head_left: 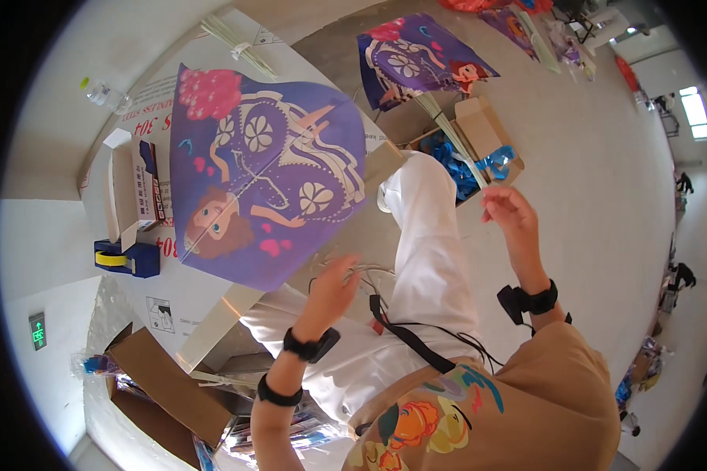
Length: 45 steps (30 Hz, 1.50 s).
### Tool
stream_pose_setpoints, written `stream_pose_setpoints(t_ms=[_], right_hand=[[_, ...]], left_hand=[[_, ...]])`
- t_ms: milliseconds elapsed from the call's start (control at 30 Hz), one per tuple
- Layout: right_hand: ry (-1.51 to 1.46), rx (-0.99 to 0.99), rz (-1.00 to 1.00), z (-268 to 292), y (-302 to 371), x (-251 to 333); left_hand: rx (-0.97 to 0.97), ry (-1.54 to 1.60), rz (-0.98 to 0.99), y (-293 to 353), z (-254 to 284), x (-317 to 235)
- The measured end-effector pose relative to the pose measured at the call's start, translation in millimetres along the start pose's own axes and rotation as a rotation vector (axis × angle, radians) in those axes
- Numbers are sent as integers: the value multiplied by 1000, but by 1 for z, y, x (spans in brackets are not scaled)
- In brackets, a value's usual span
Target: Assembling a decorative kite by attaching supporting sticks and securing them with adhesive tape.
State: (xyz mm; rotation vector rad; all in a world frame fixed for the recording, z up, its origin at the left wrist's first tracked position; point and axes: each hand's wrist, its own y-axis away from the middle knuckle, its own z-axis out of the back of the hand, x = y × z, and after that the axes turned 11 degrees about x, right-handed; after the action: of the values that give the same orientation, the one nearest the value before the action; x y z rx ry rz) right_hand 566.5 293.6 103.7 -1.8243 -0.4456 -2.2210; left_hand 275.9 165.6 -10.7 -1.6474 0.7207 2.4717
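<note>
Nearest the wearer, just below the centre at about 7 o'clock, the left hand (331, 289) hovers by the lower edge of a large purple printed sheet (279, 169). Its fingers are blurred and look loosely bent; whether they hold anything cannot be told. At 3 o'clock the right hand (514, 216) has its fingers partly curled, thumb near forefinger, close to the lower end of a bundle of pale thin sticks (446, 128); whether they grip it is unclear.

The sheet lies spread picture-side up at 10 o'clock, on a white printed board (184, 298). A thin pale line crosses it diagonally, perhaps a fitted stick or only a crease. By judgement, the sheet is shaped and laid out, while any further fixing looks undone; how much remains cannot be told.

Around it are a blue tape dispenser (137, 259) with yellow tape at 9 o'clock, an opened small box (126, 192) just above that, and an open brown carton (173, 385) at 8 o'clock.

Farther off, a carton holding blue material (444, 161) sits at 2 o'clock, a second purple sheet (416, 63) at 1 o'clock, a loose stick bundle (239, 47) at 11 o'clock, and a clear bottle (106, 96) at 10 o'clock.
</note>
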Motion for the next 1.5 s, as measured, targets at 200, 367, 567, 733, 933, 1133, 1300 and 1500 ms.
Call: stream_pose_setpoints(t_ms=[200, 367, 567, 733, 933, 1133, 1300, 1500], right_hand=[[-16, -87, -241, 27, 51, -62], [-104, -156, -335, 28, 76, -81], [-126, -125, -263, 20, 78, -86], [-143, -112, -246, 10, 76, -83], [-108, 4, -208, -19, 70, -72], [-542, 321, -471, -89, 55, -66], [-1027, 195, -598, -140, 40, -84], [-1244, 42, -602, -149, 22, -84]], left_hand=[[-105, 538, 187, -73, -45, 36], [57, 1079, 379, -90, -47, 29], [30, 1034, 443, -83, -75, 8], [-130, 1032, 400, -88, -88, 18], [-469, -124, 166, -81, -65, 15], [-556, -748, -213, -58, -12, -17], [-493, -809, -245, -48, 0, -31], [-513, -832, -273, -42, -4, -30]])
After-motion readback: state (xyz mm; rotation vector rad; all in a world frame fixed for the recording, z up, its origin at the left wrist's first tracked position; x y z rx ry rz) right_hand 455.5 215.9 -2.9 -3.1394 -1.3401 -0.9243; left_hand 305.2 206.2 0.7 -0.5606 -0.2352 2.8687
